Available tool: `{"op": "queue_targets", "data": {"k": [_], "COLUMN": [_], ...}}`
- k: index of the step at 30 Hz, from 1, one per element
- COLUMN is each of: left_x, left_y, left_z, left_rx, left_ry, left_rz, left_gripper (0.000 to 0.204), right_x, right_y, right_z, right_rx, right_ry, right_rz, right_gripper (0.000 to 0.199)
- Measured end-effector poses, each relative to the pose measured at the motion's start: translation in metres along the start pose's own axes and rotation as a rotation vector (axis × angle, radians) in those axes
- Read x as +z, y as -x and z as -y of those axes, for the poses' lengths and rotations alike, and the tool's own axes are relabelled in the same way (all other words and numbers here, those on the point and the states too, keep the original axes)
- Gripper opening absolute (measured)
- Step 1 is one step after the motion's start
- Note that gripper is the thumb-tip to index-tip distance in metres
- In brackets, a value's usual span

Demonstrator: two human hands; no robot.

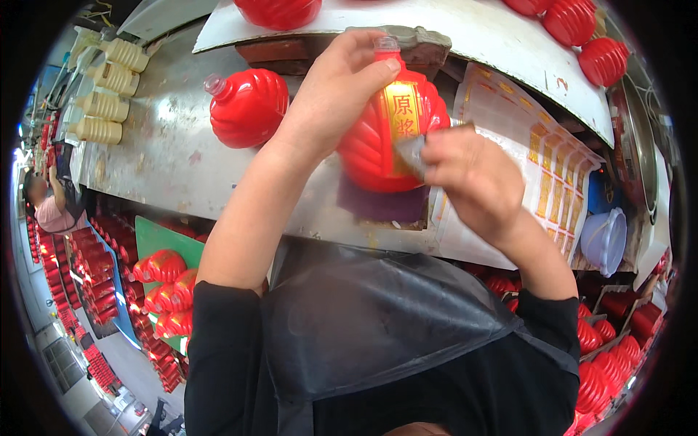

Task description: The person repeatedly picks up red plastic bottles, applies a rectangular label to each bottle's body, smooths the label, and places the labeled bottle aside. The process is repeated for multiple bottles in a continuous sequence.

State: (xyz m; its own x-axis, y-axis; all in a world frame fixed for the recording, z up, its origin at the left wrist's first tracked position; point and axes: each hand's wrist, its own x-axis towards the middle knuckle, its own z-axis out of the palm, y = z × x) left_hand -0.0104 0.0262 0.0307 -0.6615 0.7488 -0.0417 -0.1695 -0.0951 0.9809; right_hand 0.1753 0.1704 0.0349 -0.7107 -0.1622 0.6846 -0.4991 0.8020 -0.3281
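A glossy red ribbed bottle [360, 156] with a clear neck lies tilted on the bench in front of me. My left hand [345, 76] is closed round it just below the neck, thumb on the front. A gold label [401, 105] with red characters runs down the bottle's face. My right hand [476, 178], slightly blurred, grips a flat greyish scraper [411, 155], its edge against the label's lower part. Beneath the bottle shows a dark purple pad [382, 206]. Another red bottle [247, 109], with no label visible, lies to the left of my left forearm.
A backing sheet [538, 163] with rows of gold labels spreads to the right, near a pale lilac bucket [603, 242]. A white shelf [480, 29] crosses the far side, bearing red bottles. Several cream bottles [109, 105] stand far left. Red bottles fill racks below; a person [54, 200] is at left.
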Motion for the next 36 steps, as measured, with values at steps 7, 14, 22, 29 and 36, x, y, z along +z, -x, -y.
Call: {"op": "queue_targets", "data": {"k": [7,14,22,29,36], "left_x": [-0.004,0.0,0.002,-0.039,-0.156], "left_y": [0.006,0.03,0.064,0.152,0.294], "left_z": [-0.002,-0.02,-0.034,-0.034,-0.079], "left_rx": [0.137,0.424,0.746,0.887,0.538], "left_ry": [-0.171,-0.696,-1.035,-0.88,-1.095], "left_rz": [-0.033,-0.177,-0.253,-0.433,-0.918], "left_gripper": [0.035,0.026,0.021,0.014,0.018], "right_x": [-0.005,0.003,-0.013,0.001,0.036], "right_y": [0.005,-0.024,-0.012,-0.032,-0.09], "right_z": [0.027,0.012,-0.028,-0.056,-0.049], "right_rx": [0.293,0.631,0.748,0.751,0.951], "right_ry": [-0.221,-0.169,-0.29,-0.51,-0.993], "right_rz": [0.014,-0.255,-0.231,-0.241,0.085], "right_gripper": [0.027,0.025,0.028,0.034,0.025]}}
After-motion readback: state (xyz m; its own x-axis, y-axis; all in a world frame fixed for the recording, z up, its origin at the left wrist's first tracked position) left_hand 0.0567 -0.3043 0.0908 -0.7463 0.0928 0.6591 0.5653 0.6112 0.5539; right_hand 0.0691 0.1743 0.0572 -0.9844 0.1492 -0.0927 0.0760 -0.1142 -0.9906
